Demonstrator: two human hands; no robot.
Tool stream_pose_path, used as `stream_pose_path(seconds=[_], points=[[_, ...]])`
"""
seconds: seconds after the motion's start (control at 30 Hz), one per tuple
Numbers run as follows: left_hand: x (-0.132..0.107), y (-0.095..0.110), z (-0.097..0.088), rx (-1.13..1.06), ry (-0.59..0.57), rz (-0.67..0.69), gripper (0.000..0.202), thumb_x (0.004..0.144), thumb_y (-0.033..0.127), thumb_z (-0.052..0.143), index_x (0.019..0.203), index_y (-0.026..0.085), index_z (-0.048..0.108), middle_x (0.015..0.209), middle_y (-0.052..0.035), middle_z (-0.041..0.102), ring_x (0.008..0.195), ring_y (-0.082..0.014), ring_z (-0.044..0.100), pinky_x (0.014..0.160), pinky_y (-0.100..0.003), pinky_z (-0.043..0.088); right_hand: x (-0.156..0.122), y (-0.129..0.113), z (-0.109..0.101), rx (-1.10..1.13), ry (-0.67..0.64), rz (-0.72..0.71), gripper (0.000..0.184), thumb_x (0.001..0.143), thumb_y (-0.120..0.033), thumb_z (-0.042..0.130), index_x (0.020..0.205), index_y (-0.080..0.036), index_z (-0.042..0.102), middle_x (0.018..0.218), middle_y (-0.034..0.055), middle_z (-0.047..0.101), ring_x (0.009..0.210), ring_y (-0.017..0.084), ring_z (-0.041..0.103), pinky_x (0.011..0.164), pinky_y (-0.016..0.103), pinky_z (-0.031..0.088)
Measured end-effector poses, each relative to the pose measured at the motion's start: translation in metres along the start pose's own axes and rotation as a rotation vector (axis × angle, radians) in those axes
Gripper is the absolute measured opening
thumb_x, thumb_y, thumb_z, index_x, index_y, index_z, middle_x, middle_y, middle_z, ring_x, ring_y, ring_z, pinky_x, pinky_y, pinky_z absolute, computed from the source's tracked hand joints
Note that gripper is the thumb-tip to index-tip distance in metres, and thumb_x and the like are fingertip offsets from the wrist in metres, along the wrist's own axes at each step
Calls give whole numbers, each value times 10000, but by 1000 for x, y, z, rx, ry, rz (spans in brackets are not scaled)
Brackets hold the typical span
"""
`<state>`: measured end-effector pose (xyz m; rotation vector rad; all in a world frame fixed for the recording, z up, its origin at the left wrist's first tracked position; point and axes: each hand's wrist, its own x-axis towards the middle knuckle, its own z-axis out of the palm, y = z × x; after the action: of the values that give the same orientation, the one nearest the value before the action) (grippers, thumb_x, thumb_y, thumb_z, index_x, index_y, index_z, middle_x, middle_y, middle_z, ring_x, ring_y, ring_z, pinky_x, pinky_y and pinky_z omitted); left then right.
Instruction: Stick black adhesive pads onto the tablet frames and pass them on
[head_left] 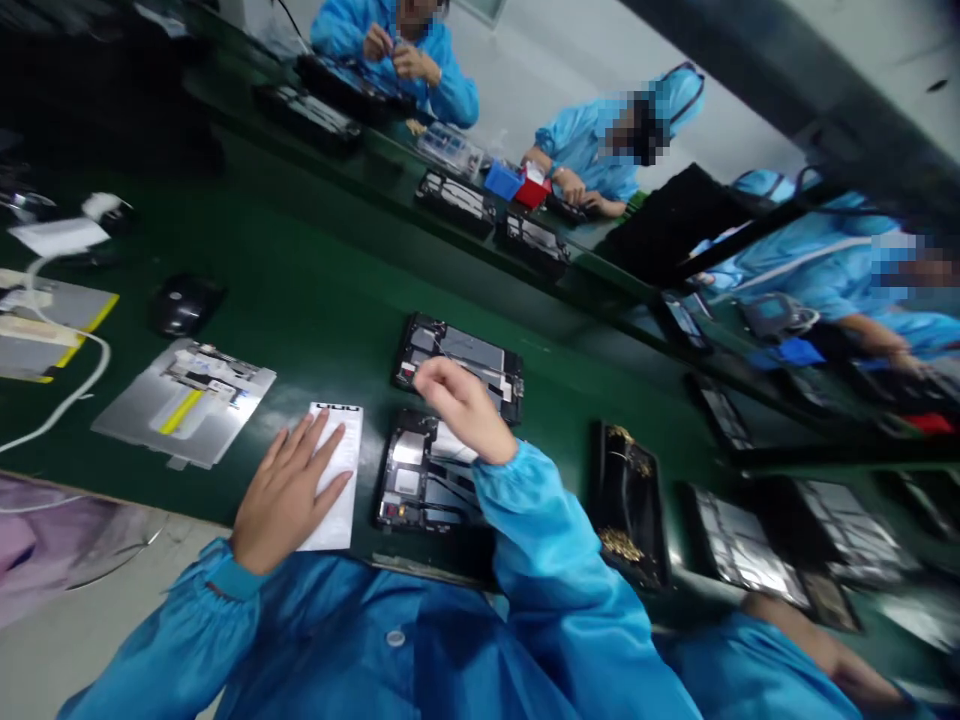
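My left hand [285, 490] lies flat with its fingers spread on a white paper sheet [341, 505], which has a row of black marks along its top edge. My right hand [463, 405] is curled, fingers pressed together and slightly blurred; whether anything small is in them I cannot make out. It hovers over two opened tablet-like devices with bare inner parts. The farther device [472, 350] shows a grey panel and a black frame. Partly covered by my right hand and sleeve, the nearer device [409, 480] shows silver plates and black cables.
Left of the paper are a silver metal panel [187, 405] with a yellow strip, a black computer mouse [184, 305] and a white cable [101, 370]. A black tray [630, 500] with gold-coloured small parts lies to the right. Several co-workers in blue sit across the bench; another's arm is at lower right.
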<state>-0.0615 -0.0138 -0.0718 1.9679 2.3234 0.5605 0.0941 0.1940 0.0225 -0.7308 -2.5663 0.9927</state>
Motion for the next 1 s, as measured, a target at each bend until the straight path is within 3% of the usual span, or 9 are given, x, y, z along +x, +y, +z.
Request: stream_pose_path(seconds=[0.1, 0.17, 0.27, 0.37, 0.5, 0.6, 0.77, 1.0], points=[[3, -3, -6, -98, 25, 4, 599, 1006, 472, 415, 1564, 278, 323, 1701, -62, 110, 1541, -366, 201, 1224, -578, 267, -64, -1, -34, 244, 122, -10, 121, 1002, -248, 496, 893, -216, 539, 831, -6, 577, 773, 137, 572, 707, 255, 468], [0, -3, -13, -178, 77, 14, 574, 1005, 422, 425, 1556, 293, 328, 1706, -41, 100, 1540, -376, 200, 1224, -599, 264, -109, 1, -35, 166, 124, 3, 121, 984, -201, 523, 868, -222, 550, 838, 2, 564, 801, 150, 563, 743, 281, 474], [-13, 8, -22, -245, 245, 9, 523, 967, 315, 539, 1478, 328, 429, 1610, -28, 372, 1467, -331, 381, 1220, -595, 292, -165, 8, -12, -17, 109, 41, 98, 964, -150, 538, 917, -226, 581, 929, 39, 588, 907, 183, 587, 804, 320, 507], [-27, 40, -23, -279, 318, 99, 391, 884, 219, 677, 1254, 324, 608, 1290, -8, 657, 1226, -246, 612, 1121, -467, 444, -196, 11, 17, -144, 138, 45, 113, 952, -120, 562, 999, -219, 590, 1043, 87, 613, 1008, 210, 615, 852, 345, 546], [-25, 93, -8, -273, 234, 227, 124, 921, 216, 660, 1042, 240, 673, 1073, -23, 728, 1023, -204, 671, 920, -367, 499, -199, 6, 41, -262, 222, -16, 161, 940, -87, 585, 1048, -207, 592, 1052, 99, 650, 1007, 218, 639, 861, 361, 578], [-15, 114, 9, -273, 230, 230, 61, 962, 225, 605, 963, 208, 664, 1011, -32, 726, 964, -207, 656, 857, -364, 477, -190, 7, 49, -318, 250, -65, 144, 937, -77, 592, 1035, -182, 599, 1010, 94, 674, 963, 213, 652, 870, 372, 591], [-9, 113, 25, -319, 164, 216, 55, 962, 226, 607, 953, 207, 658, 993, -29, 709, 962, -216, 612, 875, -375, 446, -185, 13, 51, -380, 261, -86, 104, 949, -90, 588, 1018, -163, 616, 1002, 95, 694, 980, 214, 663, 952, 398, 582], [-11, 114, 23, -342, 142, 187, 43, 943, 234, 640, 927, 209, 670, 988, -29, 701, 965, -218, 603, 887, -377, 426, -187, 15, 51, -400, 212, -67, 94, 980, -135, 561, 1027, -178, 631, 1024, 85, 699, 992, 208, 660, 940, 384, 579]])
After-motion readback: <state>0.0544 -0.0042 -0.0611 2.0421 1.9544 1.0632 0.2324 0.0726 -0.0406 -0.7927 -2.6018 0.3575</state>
